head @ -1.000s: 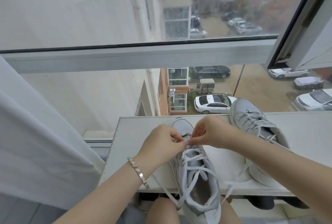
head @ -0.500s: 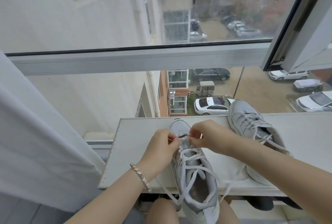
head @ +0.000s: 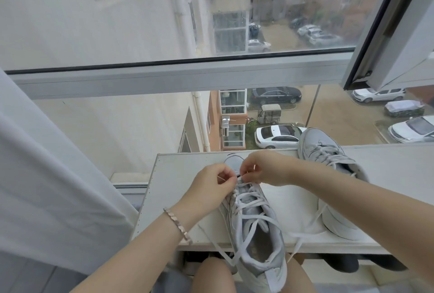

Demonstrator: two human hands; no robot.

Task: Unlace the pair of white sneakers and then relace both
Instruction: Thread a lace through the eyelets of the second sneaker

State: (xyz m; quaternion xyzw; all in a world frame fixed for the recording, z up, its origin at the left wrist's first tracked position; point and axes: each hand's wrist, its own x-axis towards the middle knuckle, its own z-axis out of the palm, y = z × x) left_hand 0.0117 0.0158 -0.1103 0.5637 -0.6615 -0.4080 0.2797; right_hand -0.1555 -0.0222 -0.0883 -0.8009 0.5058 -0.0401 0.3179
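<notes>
At nine o'clock a pale curtain (head: 58, 175) hangs beside the window. Right of it a white surface (head: 171, 189) juts out under the glass, and the left hand (head: 211, 189), a bracelet (head: 177, 224) on its wrist, reaches to the toe end of the near sneaker (head: 256, 234). Its fingers are curled in tight and pinch the lace (head: 251, 200) at the lowest eyelets.

The near sneaker lies with its toe to twelve o'clock and its heel hanging off the edge at six o'clock, above the person's knees. I'd say that sets the tongue face up and puts every eyelet within reach of both hands. The crossings look slack and both loose ends dangle over the near edge. Whether the lace is coming out or going back in, I cannot tell.

The right hand (head: 263, 168) meets the left from one o'clock, almost touching it. Its fingers are bent and nip the same lace from the other side, most likely to steady one strand while the other is worked.

At two o'clock the second sneaker (head: 328, 166) rests toe-up against the window, laced, one end trailing across the surface. It looks parked aside for its turn.

I can read no brand, label or lettering on either shoe.
</notes>
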